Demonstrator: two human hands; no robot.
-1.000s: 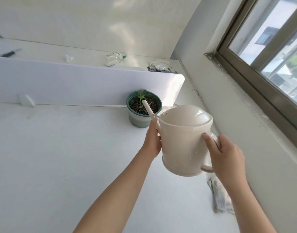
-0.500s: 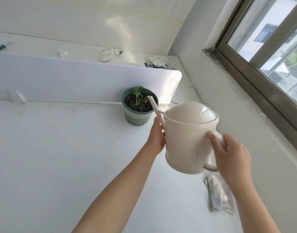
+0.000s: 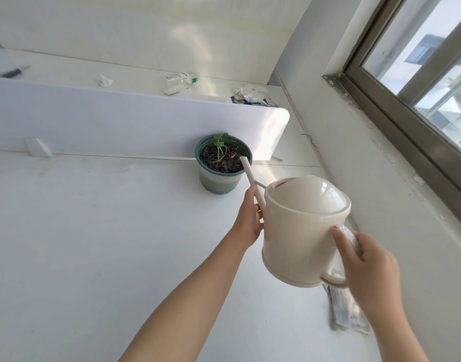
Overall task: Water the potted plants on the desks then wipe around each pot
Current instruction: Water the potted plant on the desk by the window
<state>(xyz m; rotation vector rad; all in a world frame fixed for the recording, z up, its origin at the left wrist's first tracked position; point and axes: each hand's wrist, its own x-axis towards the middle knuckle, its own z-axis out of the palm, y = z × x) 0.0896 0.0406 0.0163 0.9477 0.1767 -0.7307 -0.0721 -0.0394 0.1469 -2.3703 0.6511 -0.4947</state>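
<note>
A cream watering can (image 3: 302, 231) hangs in the air over the white desk (image 3: 93, 257). My right hand (image 3: 365, 265) grips its handle. My left hand (image 3: 249, 218) holds the base of its thin spout. The spout tip reaches over the near rim of a green pot (image 3: 219, 181) that stands against the white divider panel. Dark soil and a small green seedling (image 3: 219, 146) fill the pot. No water stream is visible.
A white divider (image 3: 119, 118) runs across the desk behind the pot. Beyond it lie a bottle (image 3: 179, 81), crumpled paper (image 3: 105, 81) and a screwdriver (image 3: 12, 72). A folded cloth or packet (image 3: 347, 309) lies on the desk under my right hand. Wall and window stand at the right.
The can has tilted and its spout has come forward again, so the tip now sits over the pot's soil. Both hands keep their hold.
</note>
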